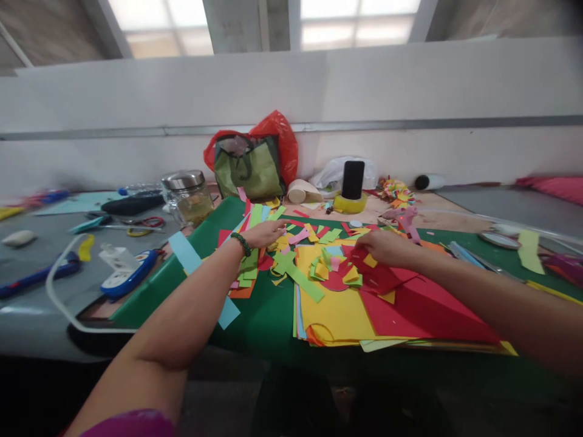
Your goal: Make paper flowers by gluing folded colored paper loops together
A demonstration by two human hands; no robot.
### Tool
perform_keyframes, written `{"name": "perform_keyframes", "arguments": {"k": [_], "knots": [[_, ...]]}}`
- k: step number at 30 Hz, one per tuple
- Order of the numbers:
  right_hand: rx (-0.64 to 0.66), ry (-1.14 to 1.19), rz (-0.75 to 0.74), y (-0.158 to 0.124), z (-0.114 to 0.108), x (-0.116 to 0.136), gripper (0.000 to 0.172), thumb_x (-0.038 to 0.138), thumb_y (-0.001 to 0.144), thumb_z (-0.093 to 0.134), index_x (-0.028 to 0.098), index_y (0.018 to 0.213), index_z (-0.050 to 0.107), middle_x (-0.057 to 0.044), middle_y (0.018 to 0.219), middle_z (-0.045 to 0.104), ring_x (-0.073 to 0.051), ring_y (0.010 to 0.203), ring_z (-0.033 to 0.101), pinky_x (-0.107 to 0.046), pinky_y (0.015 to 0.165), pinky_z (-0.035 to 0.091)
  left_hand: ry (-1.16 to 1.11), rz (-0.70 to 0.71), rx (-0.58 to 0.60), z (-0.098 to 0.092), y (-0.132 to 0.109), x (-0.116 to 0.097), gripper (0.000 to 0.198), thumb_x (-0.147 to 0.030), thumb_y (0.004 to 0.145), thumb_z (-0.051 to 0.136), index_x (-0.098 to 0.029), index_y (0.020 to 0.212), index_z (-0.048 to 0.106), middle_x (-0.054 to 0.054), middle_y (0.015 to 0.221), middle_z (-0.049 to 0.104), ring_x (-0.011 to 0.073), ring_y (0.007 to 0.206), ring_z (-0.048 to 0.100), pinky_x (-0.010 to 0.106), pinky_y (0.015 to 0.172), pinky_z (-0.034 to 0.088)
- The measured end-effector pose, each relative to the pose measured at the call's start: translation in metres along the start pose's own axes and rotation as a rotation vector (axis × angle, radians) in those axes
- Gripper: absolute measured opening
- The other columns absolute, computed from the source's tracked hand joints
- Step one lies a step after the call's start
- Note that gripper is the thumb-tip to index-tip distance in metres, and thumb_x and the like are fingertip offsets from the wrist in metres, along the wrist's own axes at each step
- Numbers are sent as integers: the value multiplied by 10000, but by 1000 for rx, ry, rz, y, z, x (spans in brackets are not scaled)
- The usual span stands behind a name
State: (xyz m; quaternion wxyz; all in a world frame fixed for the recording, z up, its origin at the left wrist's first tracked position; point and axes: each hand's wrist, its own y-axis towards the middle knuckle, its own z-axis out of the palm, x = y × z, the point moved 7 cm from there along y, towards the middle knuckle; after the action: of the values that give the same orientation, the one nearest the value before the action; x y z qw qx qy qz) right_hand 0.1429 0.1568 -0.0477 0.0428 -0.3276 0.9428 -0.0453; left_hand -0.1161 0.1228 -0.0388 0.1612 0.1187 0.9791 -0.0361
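Observation:
My left hand [265,234], with a dark beaded bracelet at the wrist, reaches over a pile of cut paper pieces [291,238] in green, yellow, pink and red. Its fingers stretch forward and to the right, and nothing shows in them. My right hand [379,247] hovers above the red paper [423,303], its fingers bent together and pointing down; what they hold, if anything, is hidden. Just left of it lies a red paper circle [334,281] ringed with small folded green and yellow pieces. Under the circle is a stack of yellow sheets [337,312].
A pink glue gun [407,223] stands right of the pile. Behind are a phone [353,179] on a yellow tape roll [350,204], a glass jar [189,197] and a green bag [248,167]. A blue-and-white power strip [130,273] with a white cable lies at left.

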Motion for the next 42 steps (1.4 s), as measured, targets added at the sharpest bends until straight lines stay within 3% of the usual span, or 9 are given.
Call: {"name": "perform_keyframes", "arguments": {"k": [3, 6, 13, 18, 23, 27, 31, 36, 42], "knots": [[-44, 31, -2, 2, -9, -2, 378, 110, 845, 429, 185, 1072, 722, -88, 1134, 725, -238, 1042, 664, -288, 841, 481, 106, -51, 17, 3, -1, 1, 638, -529, 891, 402, -139, 1390, 487, 131, 1415, 542, 287, 1263, 526, 353, 1028, 407], [-140, 68, -33, 10, -25, 0, 333, 208, 885, 455, 176, 1110, 699, -91, 1130, 724, -241, 1025, 664, -297, 847, 482, 178, -11, -87, 0, 1, -8, 676, -624, 819, 502, -186, 1331, 547, 113, 1371, 584, 299, 1237, 534, 361, 1007, 407], [-36, -30, -29, 52, -42, 0, 445, 66, 773, 544, 121, 1199, 656, -145, 1160, 699, -265, 1049, 648, -301, 818, 492, 231, 96, -181, 15, 9, -34, 304, -418, 836, 512, -200, 879, 718, 61, 824, 733, 237, 816, 648, 379, 882, 424], [110, -6, -85, 67, -30, -4, 301, 105, 714, 666, 183, 993, 750, -41, 944, 755, -192, 855, 678, -230, 698, 490, 192, 81, -244, 13, 11, -26, 261, -208, 775, 497, -237, 841, 748, 43, 815, 755, 219, 770, 652, 362, 883, 420], [59, -40, -59, 72, -23, -2, 302, 80, 752, 613, 141, 1021, 734, -80, 989, 742, -205, 892, 668, -237, 667, 442, 78, -66, -417, -7, 8, -4, 349, -330, 865, 444, -188, 884, 762, 85, 840, 758, 225, 756, 649, 302, 692, 457], [-42, -4, -106, 76, -31, 18, 351, 383, 901, 533, 131, 1085, 695, -104, 1023, 724, -199, 888, 652, -244, 668, 418, -120, -162, -606, -29, -1, 16, 331, -294, 837, 473, -160, 929, 762, 40, 816, 757, 196, 759, 643, 251, 669, 464], [-45, 10, -202, 80, -31, 49, 643, 694, 782, 538, 136, 1062, 689, -135, 996, 717, -240, 850, 647, -266, 630, 411, -167, -221, -658, -37, -6, 25, 356, -241, 831, 465, -111, 993, 754, 63, 868, 758, 208, 797, 653, 264, 727, 482], [-54, -76, -202, 90, -27, 61, 375, 456, 771, 631, 176, 1008, 709, -121, 963, 727, -257, 841, 662, -277, 615, 412, -171, -245, -667, -41, -8, 27, 381, -195, 796, 467, -96, 1040, 742, 83, 881, 757, 212, 794, 650, 278, 743, 489], [-160, -46, -88, 103, -35, 33, 307, 271, 863, 509, 159, 1066, 710, -135, 1051, 721, -252, 934, 661, -286, 713, 446, -191, -253, -684, -46, -10, 32, 446, -184, 772, 437, -106, 1102, 726, 47, 724, 722, 177, 637, 596, 251, 624, 460]]}}
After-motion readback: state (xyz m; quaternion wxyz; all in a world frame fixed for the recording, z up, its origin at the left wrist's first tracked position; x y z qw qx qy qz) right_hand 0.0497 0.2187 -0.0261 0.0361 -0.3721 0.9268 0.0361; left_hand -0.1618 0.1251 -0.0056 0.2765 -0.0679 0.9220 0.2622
